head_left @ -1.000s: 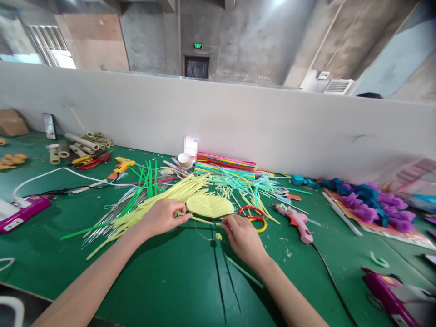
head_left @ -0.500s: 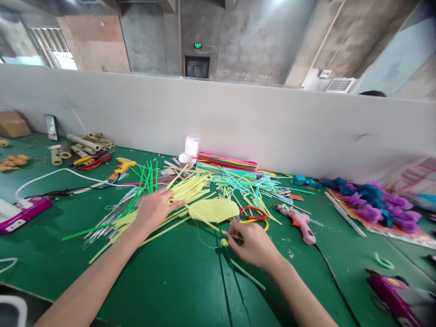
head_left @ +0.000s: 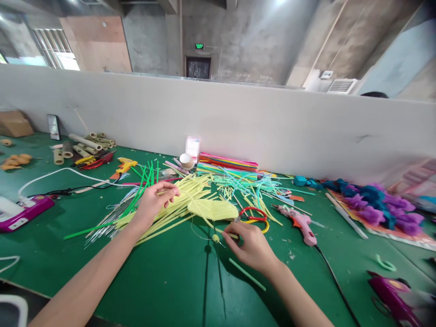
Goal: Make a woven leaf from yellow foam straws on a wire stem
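Note:
My left hand (head_left: 155,204) is raised over the pile of yellow pipe cleaners (head_left: 187,193), thumb and fingers pinched on one yellow pipe cleaner (head_left: 200,212). That strand curves down across a pale yellow leaf-shaped piece (head_left: 221,210) toward a small yellow knot (head_left: 215,238) on a thin dark green stem (head_left: 220,268). My right hand (head_left: 250,243) is closed beside the knot, fingertips pinching a short yellow pipe cleaner end (head_left: 230,234) there. Scissors (head_left: 254,213) with red and yellow handles lie just behind my right hand. A thin pale thread loops left of the knot.
A pink glue gun (head_left: 301,222) lies to the right, its cord running to the front edge. Green and silver stems lie at left near a yellow glue gun (head_left: 126,164). Purple power strips (head_left: 34,211) sit at both sides. Purple and teal fluffy flowers (head_left: 378,204) lie far right.
My left hand has lifted off the pile slightly, now with a yellow pipe cleaner drawn up in its pinch. The knot and stem have shifted a little left; my right hand stays close by.

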A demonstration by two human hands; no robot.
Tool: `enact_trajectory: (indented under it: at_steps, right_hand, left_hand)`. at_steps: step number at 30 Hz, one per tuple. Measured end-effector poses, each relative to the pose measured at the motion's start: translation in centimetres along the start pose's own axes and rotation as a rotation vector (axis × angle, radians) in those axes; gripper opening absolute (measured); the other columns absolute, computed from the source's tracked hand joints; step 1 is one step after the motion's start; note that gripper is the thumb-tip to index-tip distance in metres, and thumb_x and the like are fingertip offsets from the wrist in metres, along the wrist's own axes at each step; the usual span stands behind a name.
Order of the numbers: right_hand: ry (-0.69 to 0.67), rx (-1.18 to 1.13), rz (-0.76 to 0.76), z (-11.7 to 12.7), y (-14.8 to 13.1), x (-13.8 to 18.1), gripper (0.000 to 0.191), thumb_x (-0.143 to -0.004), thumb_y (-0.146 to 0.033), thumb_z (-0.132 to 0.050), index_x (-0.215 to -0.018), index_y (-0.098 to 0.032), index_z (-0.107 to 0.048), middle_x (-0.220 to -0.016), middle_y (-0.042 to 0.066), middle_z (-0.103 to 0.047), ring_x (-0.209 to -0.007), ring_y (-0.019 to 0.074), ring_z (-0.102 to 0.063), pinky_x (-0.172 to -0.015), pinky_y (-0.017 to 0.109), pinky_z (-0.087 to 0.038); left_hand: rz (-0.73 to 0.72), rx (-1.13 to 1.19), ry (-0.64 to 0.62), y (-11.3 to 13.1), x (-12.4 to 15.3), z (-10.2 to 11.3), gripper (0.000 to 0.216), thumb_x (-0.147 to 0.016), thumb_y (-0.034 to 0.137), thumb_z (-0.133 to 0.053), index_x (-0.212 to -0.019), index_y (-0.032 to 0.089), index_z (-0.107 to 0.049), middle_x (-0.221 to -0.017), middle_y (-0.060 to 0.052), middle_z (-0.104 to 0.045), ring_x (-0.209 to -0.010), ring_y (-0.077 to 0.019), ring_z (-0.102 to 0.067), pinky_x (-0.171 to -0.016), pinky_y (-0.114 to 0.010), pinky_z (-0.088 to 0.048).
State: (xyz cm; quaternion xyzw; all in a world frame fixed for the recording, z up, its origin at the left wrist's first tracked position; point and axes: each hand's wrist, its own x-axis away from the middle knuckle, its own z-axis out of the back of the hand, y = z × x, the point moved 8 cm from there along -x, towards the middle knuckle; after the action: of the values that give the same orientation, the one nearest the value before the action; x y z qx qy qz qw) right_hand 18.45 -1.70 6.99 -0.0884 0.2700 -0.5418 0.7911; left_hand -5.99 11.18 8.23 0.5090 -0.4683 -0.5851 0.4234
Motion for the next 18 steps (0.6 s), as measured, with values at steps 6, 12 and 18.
enact_trajectory:
  at_steps: [6, 12, 18]
  right_hand:
    - [-0.041, 0.023, 0.034, -1.6, -0.4, 0.0, 0.024, -0.098, -0.032, -0.049, -0.086, -0.02, -0.066, -0.074, 0.003, -0.067, -0.063, 0.0143, -0.059, -0.059, 0.024, -0.039]
    - [0.079, 0.039, 0.114, -1.2, -1.6, -0.2, 0.019, -0.096, -0.026, -0.054, -0.081, -0.019, -0.064, -0.073, 0.005, -0.066, -0.075, 0.0194, -0.059, -0.067, 0.028, -0.043]
    - [0.153, -0.16, 0.01, -0.3, -1.5, -0.3, 0.014, -0.094, -0.028, -0.057, -0.084, -0.021, -0.064, -0.083, 0.006, -0.066, -0.081, 0.0199, -0.06, -0.074, 0.03, -0.048]
  left_hand:
    - [-0.018, 0.203, 0.005, 0.2, -0.1, -0.2, 0.029, -0.07, 0.042, -0.079, -0.076, 0.015, -0.071, -0.075, -0.005, -0.07, -0.067, -0.0141, -0.059, -0.063, -0.025, -0.047]
    - [-0.035, 0.085, -0.031, -0.9, 0.3, -1.5, 0.032, -0.075, 0.047, -0.075, -0.082, 0.017, -0.072, -0.082, -0.004, -0.071, -0.07, -0.0144, -0.058, -0.07, -0.026, -0.047]
    - [-0.072, -0.106, -0.129, -2.5, 0.5, -3.9, 0.038, -0.085, 0.054, -0.061, -0.085, 0.016, -0.069, -0.091, -0.006, -0.072, -0.089, -0.0219, -0.064, -0.08, -0.03, -0.048]
